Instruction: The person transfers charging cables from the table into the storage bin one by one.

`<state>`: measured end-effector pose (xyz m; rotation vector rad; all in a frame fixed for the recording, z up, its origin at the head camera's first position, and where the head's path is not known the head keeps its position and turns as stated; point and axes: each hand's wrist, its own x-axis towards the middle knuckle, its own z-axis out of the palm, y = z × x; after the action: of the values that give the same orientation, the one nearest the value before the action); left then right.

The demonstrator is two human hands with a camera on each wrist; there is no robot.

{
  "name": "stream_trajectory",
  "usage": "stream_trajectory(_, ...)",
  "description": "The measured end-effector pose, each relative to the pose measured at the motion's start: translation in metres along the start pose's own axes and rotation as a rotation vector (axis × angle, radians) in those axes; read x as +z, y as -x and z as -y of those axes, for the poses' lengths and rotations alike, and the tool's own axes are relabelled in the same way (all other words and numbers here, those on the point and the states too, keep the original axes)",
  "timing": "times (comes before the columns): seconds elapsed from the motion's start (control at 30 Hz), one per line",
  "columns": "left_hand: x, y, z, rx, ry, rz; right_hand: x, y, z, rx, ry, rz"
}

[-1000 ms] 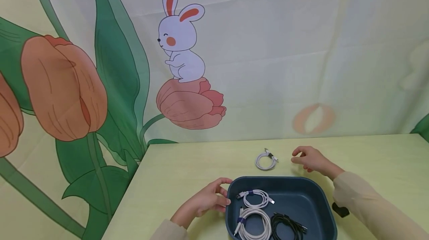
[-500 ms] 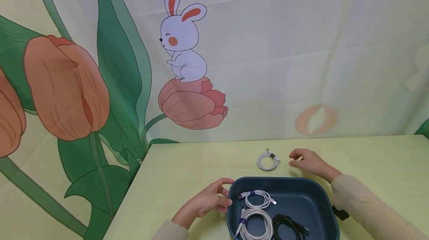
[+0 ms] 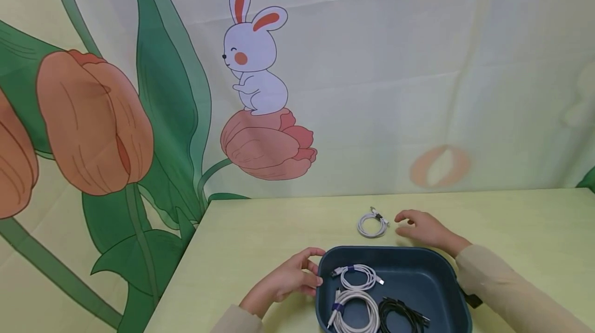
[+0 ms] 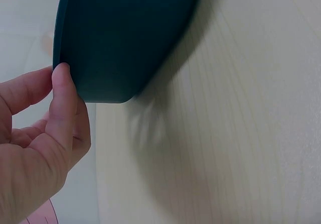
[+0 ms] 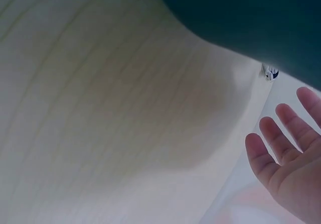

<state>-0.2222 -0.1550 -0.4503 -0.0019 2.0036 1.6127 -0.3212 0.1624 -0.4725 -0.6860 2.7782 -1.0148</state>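
My left hand (image 3: 292,277) pinches the left rim of a dark blue plastic bin (image 3: 420,258). In the left wrist view, thumb and finger of that left hand (image 4: 47,128) meet at the wall of the bin (image 4: 125,38). Behind the bin lies a coiled white cable (image 3: 362,226) with a dark tie. Just right of this coil, my right hand (image 3: 426,228) hovers with loosely bent fingers and holds nothing. Inside the bin are a small white cable coil (image 3: 343,277), a larger white coil (image 3: 374,317) and a black cable coil (image 3: 402,312).
A pale wood-grain table (image 3: 260,230) carries everything. Beside the bin's right wall, partly behind my right sleeve, sits a small black object (image 3: 474,300). A fabric backdrop (image 3: 362,90) with a printed rabbit and tulips hangs behind the table.
My right hand has moved left and slightly toward me, closer to the white cable coil behind the bin. The left hand stays at the bin's rim.
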Motion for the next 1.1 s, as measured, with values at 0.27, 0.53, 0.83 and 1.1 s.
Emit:
stream_trajectory(0.27,0.000,0.000,0.000,-0.010,-0.002,0.002,0.003,0.001,0.001,-0.037,0.072,0.039)
stream_trajectory(0.53,-0.001,-0.002,0.002,-0.009,-0.001,-0.003,0.003,0.000,0.002,-0.102,0.177,0.081)
stream_trajectory(0.83,0.000,0.001,0.000,-0.007,-0.005,-0.007,0.001,-0.002,0.007,-0.154,0.257,0.138)
stream_trajectory(1.1,0.001,0.002,-0.001,-0.005,-0.001,-0.010,0.000,-0.006,0.012,-0.092,0.310,0.221)
